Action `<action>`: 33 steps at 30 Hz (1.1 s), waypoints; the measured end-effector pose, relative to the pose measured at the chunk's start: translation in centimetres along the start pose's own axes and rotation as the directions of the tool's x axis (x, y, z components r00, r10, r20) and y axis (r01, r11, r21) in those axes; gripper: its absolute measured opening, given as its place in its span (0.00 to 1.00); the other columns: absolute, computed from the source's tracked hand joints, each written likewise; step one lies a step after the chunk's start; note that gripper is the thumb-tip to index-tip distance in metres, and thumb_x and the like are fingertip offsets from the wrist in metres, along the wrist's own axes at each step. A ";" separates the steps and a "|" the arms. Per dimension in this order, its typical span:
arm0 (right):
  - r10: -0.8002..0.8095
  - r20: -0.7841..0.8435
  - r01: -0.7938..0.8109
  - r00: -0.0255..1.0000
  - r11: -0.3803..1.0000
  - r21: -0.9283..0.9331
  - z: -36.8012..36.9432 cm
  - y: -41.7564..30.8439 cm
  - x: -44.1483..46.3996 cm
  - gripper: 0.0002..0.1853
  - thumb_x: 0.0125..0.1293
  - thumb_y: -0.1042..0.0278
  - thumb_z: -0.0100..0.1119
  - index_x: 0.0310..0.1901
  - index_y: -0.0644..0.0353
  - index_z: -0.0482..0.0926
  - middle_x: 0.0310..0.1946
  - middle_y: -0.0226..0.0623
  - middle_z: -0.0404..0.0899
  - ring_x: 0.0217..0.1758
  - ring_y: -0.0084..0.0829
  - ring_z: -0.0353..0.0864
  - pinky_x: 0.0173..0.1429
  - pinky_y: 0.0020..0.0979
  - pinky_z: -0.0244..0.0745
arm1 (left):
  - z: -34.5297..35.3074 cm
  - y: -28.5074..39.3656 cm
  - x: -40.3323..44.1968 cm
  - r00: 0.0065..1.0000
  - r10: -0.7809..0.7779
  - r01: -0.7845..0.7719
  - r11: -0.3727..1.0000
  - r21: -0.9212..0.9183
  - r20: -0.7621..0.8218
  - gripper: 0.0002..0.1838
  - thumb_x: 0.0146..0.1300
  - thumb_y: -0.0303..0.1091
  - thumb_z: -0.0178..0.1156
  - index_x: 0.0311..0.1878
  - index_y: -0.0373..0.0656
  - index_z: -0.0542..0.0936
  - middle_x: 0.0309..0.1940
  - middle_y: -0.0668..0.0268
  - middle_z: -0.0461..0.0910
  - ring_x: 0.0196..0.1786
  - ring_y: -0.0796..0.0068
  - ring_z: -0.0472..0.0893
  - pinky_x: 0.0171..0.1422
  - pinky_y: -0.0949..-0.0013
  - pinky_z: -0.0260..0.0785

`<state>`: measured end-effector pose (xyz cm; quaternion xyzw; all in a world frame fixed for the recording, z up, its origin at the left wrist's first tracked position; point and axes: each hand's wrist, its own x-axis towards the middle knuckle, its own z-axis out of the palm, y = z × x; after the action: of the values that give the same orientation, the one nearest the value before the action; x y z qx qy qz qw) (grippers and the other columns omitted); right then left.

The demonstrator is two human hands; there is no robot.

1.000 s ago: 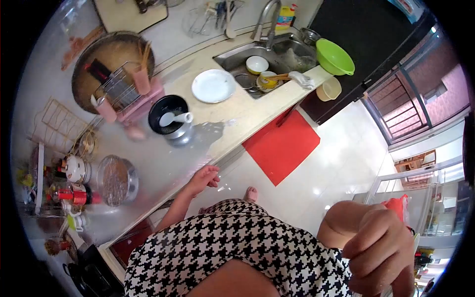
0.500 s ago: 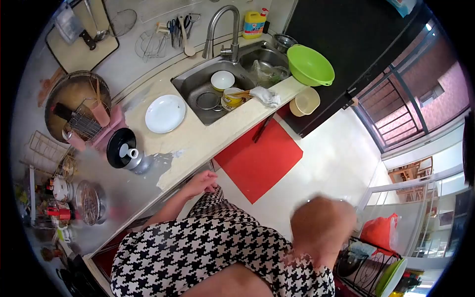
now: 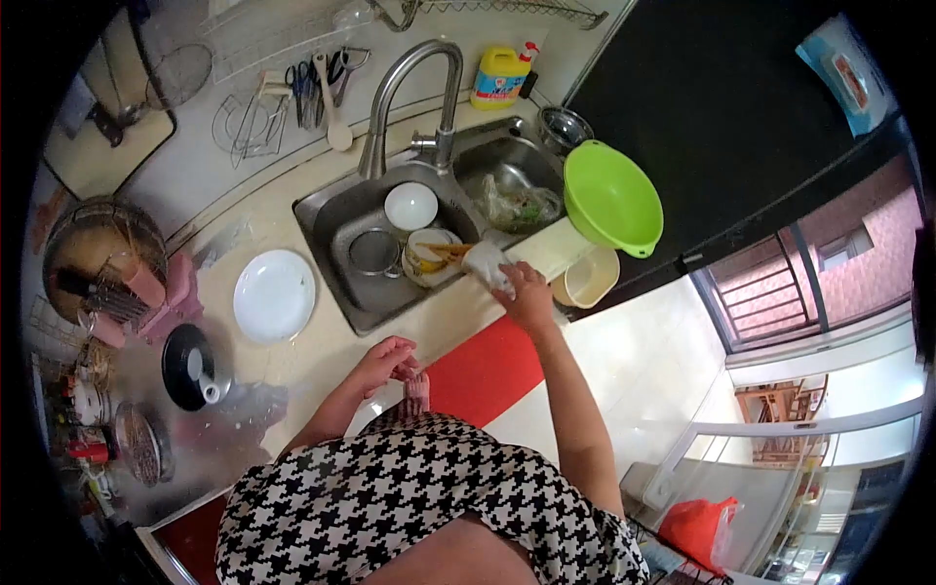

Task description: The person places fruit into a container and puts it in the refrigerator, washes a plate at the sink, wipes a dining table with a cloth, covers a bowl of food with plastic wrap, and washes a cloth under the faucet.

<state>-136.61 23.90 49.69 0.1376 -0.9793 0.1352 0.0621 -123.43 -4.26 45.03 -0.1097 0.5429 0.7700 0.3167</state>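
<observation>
My right hand [image 3: 527, 295] reaches to the counter's front edge, its fingers closed on a crumpled white cloth [image 3: 482, 261]. Just left of the cloth, chopsticks [image 3: 447, 251] lie across a yellow-and-white bowl [image 3: 422, 261] in the left sink basin. My left hand [image 3: 382, 365] hovers in front of the counter with loosely bent fingers, somewhat apart and holding nothing. A white bowl [image 3: 410, 206] and a round strainer [image 3: 374, 253] are also in that basin.
A white plate [image 3: 274, 295] lies on the counter left of the sink [image 3: 327, 210]. The tall faucet [image 3: 450, 107] rises behind it. A green basin [image 3: 612, 199] and a cream basin [image 3: 591, 277] are at the right. A black-lidded pot [image 3: 185, 361] stands farther left.
My right hand has swung from low at the right up to the white cloth and taken hold of it. My view has shifted; my left hand stays before the counter.
</observation>
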 end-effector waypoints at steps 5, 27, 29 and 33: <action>0.043 0.168 -0.026 0.985 0.994 -0.103 2.9 1.0 2.3 0.23 0.55 0.55 0.59 0.55 0.42 0.71 0.56 0.36 0.69 0.57 0.47 0.67 0.54 0.46 0.68 | -0.3 3.3 3.7 1.000 0.022 -0.022 0.999 0.027 0.005 0.16 0.69 0.39 0.47 0.54 0.42 0.68 0.39 0.61 0.77 0.35 0.75 0.78 0.42 0.70 0.72; 0.031 0.310 -0.302 0.950 0.338 0.891 -2.5 7.2 38.6 0.14 0.64 0.60 0.49 0.43 0.60 0.77 0.25 0.30 0.75 0.18 0.22 0.69 0.21 0.24 0.64 | 2.0 9.5 12.0 0.729 0.070 -0.528 0.691 -0.494 -0.681 0.17 0.65 0.43 0.53 0.51 0.42 0.72 0.38 0.65 0.78 0.39 0.70 0.79 0.43 0.64 0.73; 0.229 0.192 -0.274 0.954 0.416 0.867 -1.5 13.2 47.5 0.18 0.64 0.53 0.47 0.34 0.61 0.75 0.20 0.32 0.72 0.15 0.25 0.66 0.17 0.28 0.61 | 2.8 9.8 11.4 0.656 -0.024 -0.511 0.721 -0.468 -0.754 0.15 0.65 0.42 0.53 0.48 0.43 0.74 0.34 0.66 0.78 0.34 0.72 0.79 0.37 0.66 0.73; 0.466 0.092 -0.289 0.880 0.371 0.883 -2.6 16.8 56.8 0.22 0.65 0.51 0.44 0.28 0.65 0.72 0.19 0.38 0.72 0.14 0.29 0.67 0.15 0.32 0.60 | 3.6 8.8 10.6 0.572 -0.010 -0.568 0.716 -0.405 -0.820 0.16 0.66 0.45 0.51 0.48 0.44 0.74 0.36 0.67 0.79 0.36 0.71 0.79 0.39 0.67 0.73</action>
<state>-195.43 25.86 57.06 -0.0911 -0.7633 0.6387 0.0346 -136.35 1.08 47.71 -0.4355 0.3416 0.8207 -0.1418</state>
